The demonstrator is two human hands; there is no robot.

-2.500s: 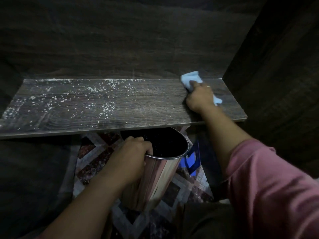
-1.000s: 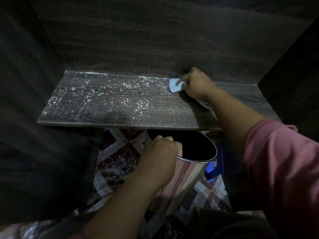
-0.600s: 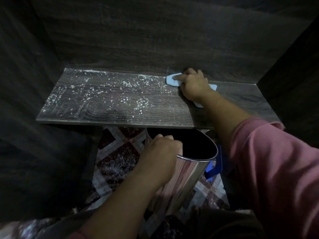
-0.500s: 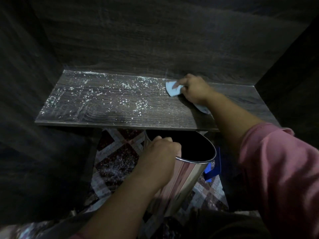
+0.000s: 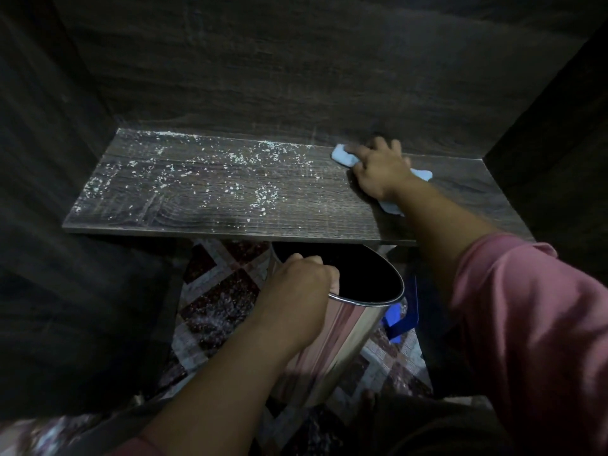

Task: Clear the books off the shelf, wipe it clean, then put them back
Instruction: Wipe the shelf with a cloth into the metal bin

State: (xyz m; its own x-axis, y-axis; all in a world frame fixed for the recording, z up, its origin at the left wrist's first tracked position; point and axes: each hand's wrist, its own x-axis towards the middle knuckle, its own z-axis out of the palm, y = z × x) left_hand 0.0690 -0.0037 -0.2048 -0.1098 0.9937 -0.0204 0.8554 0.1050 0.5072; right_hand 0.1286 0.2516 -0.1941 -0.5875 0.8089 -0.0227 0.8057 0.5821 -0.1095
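The dark wooden shelf [image 5: 204, 222] holds no books and is strewn with white crumbs [image 5: 263, 195] over its left and middle parts. My right hand [image 5: 381, 169] presses a light blue cloth [image 5: 342, 156] flat against the shelf near the back edge, right of centre, fingers spread over it. Just below the shelf's front edge, my left hand [image 5: 299, 284] grips the rim of a shiny steel bin [image 5: 345, 340], tilted with its dark opening facing up toward the shelf. No books are in view.
Dark wood panels close the shelf in at the back, left [image 5: 49, 159] and right [image 5: 552, 143]. A patterned floor [image 5: 217, 311] lies below. A blue object [image 5: 401, 320] sits on the floor behind the bin.
My right hand with the cloth has slid back toward the rear edge of the shelf and a little right. The bin and left hand have stayed in place.
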